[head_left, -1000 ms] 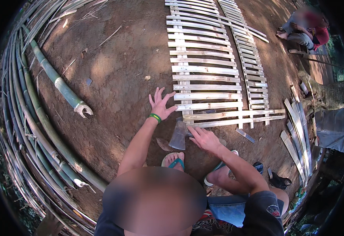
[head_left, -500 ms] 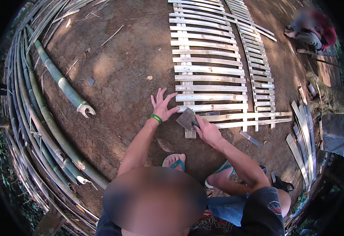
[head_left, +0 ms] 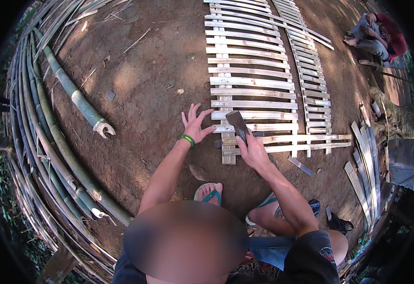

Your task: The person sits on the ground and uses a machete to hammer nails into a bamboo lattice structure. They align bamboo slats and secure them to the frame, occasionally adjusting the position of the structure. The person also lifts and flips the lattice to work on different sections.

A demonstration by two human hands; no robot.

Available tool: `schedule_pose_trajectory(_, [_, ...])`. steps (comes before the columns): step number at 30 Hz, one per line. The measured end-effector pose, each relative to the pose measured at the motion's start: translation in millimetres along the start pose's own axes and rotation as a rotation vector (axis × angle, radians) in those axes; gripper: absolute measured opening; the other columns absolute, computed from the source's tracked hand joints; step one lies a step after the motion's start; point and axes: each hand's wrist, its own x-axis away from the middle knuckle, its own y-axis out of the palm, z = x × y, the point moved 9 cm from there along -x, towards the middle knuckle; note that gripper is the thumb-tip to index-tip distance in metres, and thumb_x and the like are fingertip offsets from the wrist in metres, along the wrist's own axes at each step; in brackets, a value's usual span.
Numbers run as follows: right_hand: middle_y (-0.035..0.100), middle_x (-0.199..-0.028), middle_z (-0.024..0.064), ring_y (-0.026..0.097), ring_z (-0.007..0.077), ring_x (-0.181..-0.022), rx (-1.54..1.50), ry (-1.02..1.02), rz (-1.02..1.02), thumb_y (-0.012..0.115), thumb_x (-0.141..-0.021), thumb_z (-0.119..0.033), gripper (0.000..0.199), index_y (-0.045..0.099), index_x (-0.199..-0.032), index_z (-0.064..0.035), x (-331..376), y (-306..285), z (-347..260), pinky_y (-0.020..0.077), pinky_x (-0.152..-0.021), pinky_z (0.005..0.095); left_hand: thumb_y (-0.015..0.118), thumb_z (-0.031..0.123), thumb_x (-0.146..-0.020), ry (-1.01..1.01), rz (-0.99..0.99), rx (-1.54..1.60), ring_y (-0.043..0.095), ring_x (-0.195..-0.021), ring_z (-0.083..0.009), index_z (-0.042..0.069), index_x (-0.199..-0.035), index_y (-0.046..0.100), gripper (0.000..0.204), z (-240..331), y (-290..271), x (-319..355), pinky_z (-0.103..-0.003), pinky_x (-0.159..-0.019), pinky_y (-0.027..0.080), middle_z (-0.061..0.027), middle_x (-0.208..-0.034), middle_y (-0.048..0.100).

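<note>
My left hand (head_left: 196, 126) is spread, its forefinger and thumb reaching the left ends of the lowest slats. The thumb is at the end of one pale bamboo slat (head_left: 275, 127); the hand grips nothing. My right hand (head_left: 255, 152) is closed round the dark handle of a cleaver-like tool with a flat, broad blade (head_left: 236, 120). The blade is raised over the near end of a slatted bamboo panel (head_left: 254, 104), whose crosswise slats lie on long lengthwise strips. Whether the blade touches a slat I cannot tell.
A second, narrower slatted panel (head_left: 317, 95) lies to the right. Long bamboo poles (head_left: 58, 128) line the left side, near a cut bamboo length (head_left: 80, 100). Loose split strips (head_left: 365, 161) lie at the right. Another person (head_left: 380, 35) sits at the far right.
My right hand has lifted the tool, and its blade has swung up and away from me, turning its narrower side to view. My left hand stays by the slat ends.
</note>
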Motion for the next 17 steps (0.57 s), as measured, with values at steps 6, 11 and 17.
schedule_pose_trajectory(6, [0.067, -0.082, 0.0326, 0.067, 0.0523, -0.079, 0.185, 0.123, -0.161, 0.059, -0.1, -0.024, 0.044, 0.047, -0.135, -0.0013, 6, 25, 31, 0.0526, -0.068, 0.0594, 0.079, 0.046, -0.081, 0.003, -0.016, 0.007, 0.007, -0.156, -0.041, 0.034, -0.148, 0.048, 0.074, 6, 4, -2, -0.068, -0.119, -0.006, -0.0157, -0.164, 0.023])
schedule_pose_trajectory(11, [0.068, -0.078, 0.03, 0.067, 0.0513, -0.074, 0.08, -0.003, -0.034, 0.058, -0.1, -0.025, 0.042, 0.048, -0.134, -0.0019, 9, 24, 4, 0.0523, -0.067, 0.0595, 0.08, 0.048, -0.08, 0.014, 0.013, -0.009, 0.007, -0.156, -0.0408, 0.035, -0.147, 0.049, 0.076, 0, 1, -2, -0.068, -0.119, -0.005, -0.0152, -0.164, 0.023])
schedule_pose_trajectory(17, [0.075, -0.084, 0.0178, 0.075, 0.0343, -0.076, -0.359, 0.388, -0.143, 0.062, -0.101, -0.04, 0.058, 0.04, -0.145, -0.0094, 22, 34, 54, 0.0583, -0.066, 0.048, 0.078, 0.05, -0.081, -0.004, -0.023, -0.003, 0.006, -0.156, -0.0409, 0.034, -0.149, 0.046, 0.077, -6, 6, -1, -0.068, -0.119, -0.006, -0.0139, -0.166, 0.019])
